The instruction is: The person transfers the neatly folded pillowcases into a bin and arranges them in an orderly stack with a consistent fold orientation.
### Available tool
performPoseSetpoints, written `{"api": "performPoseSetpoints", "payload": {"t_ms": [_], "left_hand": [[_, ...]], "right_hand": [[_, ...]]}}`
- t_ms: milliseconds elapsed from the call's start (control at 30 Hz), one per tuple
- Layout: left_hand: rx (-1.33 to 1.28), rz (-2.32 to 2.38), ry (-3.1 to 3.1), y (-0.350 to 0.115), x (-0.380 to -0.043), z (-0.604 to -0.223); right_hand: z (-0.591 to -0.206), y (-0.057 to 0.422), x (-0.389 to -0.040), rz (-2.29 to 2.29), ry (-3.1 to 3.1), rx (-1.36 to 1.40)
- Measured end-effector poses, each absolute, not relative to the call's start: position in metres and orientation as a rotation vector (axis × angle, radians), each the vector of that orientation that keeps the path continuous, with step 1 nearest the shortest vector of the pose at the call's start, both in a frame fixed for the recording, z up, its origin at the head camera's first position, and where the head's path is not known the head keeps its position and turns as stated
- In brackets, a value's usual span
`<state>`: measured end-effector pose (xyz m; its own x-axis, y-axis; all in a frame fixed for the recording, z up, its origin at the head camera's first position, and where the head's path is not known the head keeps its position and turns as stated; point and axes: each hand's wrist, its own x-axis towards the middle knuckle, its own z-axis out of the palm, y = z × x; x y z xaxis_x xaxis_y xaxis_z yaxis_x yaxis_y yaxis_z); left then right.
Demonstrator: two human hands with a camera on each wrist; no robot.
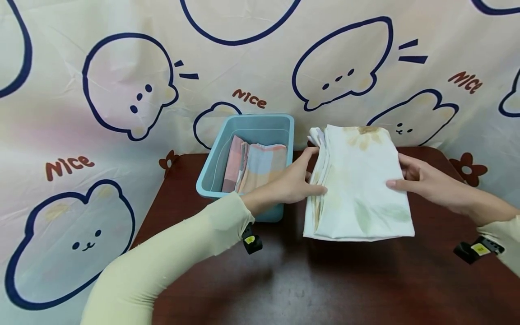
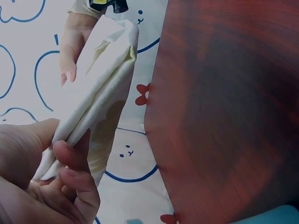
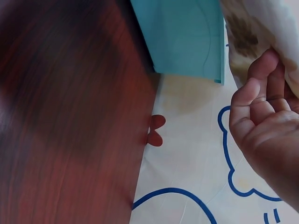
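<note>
A folded white cloth (image 1: 361,189) with a faint floral print is held up above the table, to the right of the bin. My left hand (image 1: 298,178) grips its layered left edge, thumb in front and fingers behind. In the left wrist view, the fingers of that hand (image 2: 70,172) curl round the folded cloth (image 2: 100,88). My right hand (image 1: 426,183) pinches the opposite edge, its thumb on the front face. The right wrist view has this hand (image 3: 266,112) with fingertips against the back of the cloth (image 3: 261,28).
A light blue plastic bin (image 1: 260,122) stands at the table's back left, holding folded pink cloth (image 1: 233,164) and checked cloth (image 1: 264,164). Behind the dark red-brown table (image 1: 284,280) hangs a backdrop (image 1: 243,63) with printed cartoon bears.
</note>
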<state>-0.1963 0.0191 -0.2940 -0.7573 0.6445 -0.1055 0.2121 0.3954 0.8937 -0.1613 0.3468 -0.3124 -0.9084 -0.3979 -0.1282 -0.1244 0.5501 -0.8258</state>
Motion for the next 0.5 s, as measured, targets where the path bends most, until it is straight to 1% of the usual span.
{"api": "performPoseSetpoints", "payload": {"t_ms": [100, 333, 500], "left_hand": [[0.729, 1.334, 2.206, 0.015, -0.198, -0.291], [0.698, 1.274, 2.259, 0.005, -0.199, -0.286], [0.707, 1.287, 2.246, 0.001, -0.200, -0.283]], "right_hand": [[-0.311, 0.342, -0.164, -1.291, 2.489, -0.429], [-0.310, 0.332, -0.169, -1.392, 2.413, -0.517], [-0.309, 0.329, -0.169, -1.396, 2.423, -0.516]]}}
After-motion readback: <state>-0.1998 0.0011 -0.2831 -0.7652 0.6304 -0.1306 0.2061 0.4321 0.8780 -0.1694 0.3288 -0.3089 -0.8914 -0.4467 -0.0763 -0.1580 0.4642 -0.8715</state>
